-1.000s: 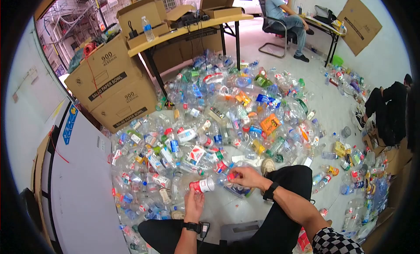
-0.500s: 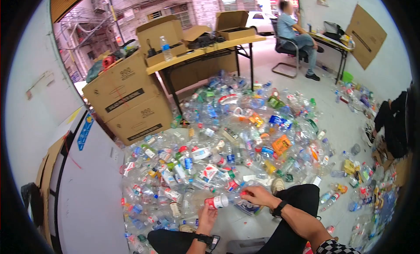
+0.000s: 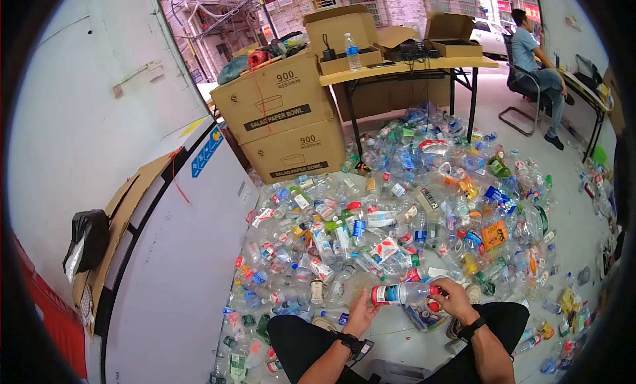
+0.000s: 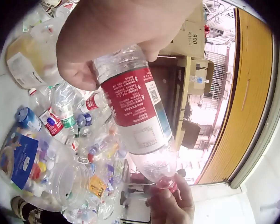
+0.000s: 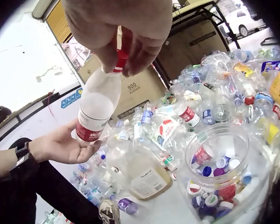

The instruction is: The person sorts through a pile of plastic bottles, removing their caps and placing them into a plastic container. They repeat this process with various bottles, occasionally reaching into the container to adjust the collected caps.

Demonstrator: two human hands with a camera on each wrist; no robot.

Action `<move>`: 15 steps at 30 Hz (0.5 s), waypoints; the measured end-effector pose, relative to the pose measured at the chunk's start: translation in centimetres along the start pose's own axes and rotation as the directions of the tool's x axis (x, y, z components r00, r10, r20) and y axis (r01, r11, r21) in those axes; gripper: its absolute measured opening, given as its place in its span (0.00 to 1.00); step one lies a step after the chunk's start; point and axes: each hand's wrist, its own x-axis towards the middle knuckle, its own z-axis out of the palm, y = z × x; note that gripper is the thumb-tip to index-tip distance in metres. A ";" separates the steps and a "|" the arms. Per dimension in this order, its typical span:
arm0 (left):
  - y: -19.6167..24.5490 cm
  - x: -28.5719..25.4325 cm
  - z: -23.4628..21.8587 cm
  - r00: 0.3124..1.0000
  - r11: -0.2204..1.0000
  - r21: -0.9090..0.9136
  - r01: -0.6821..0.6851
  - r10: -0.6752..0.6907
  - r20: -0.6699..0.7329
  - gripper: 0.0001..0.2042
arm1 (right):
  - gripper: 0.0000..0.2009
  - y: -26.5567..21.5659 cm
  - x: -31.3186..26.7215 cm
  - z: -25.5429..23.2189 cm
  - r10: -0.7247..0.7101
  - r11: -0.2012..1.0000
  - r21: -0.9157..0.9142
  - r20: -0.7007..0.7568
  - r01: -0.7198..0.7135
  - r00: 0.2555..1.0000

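A clear plastic bottle [image 3: 412,292] with a red, white and blue label lies nearly level between the hands in the head view. My left hand [image 3: 362,311] grips it near its base; in the left wrist view fingers and thumb [image 4: 77,74] curl round the ribbed end. My right hand [image 3: 454,300] pinches the red cap [image 4: 167,183] at the other end. The right wrist view shows the cap still at the bottle's neck, between the fingertips. Below the hands stands a wide-mouthed clear jar [image 5: 189,175] with many loose coloured caps in it.
A large heap of plastic bottles [image 3: 371,238] covers the floor ahead. A jug [image 5: 144,170] with yellowish liquid stands close by. Stacked cardboard boxes [image 3: 291,122] and a table [image 3: 404,69] stand behind; a pale cabinet [image 3: 179,271] is at left. A person [image 3: 540,73] sits at the back right.
The head view has swung left, so the scene sits further right. The bottle's label has turned and shows its blue part. Both hands keep their hold on the bottle and its cap.
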 end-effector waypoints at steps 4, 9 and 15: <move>0.0 -0.6 0.3 0.992 0.990 0.091 0.105 -0.098 -0.079 0.22 | 0.14 0.2 0.0 0.3 -0.111 0.993 -0.039 -0.031 0.110 0.993; 0.2 -0.6 0.2 0.990 0.991 0.070 0.116 -0.109 -0.093 0.21 | 0.13 -1.6 -0.4 -0.7 0.041 0.997 -0.072 0.101 -0.034 0.994; 0.7 -1.3 0.5 0.997 0.992 0.098 0.081 -0.079 -0.022 0.20 | 0.15 0.5 -0.2 -0.4 0.006 0.997 -0.075 0.010 -0.006 1.000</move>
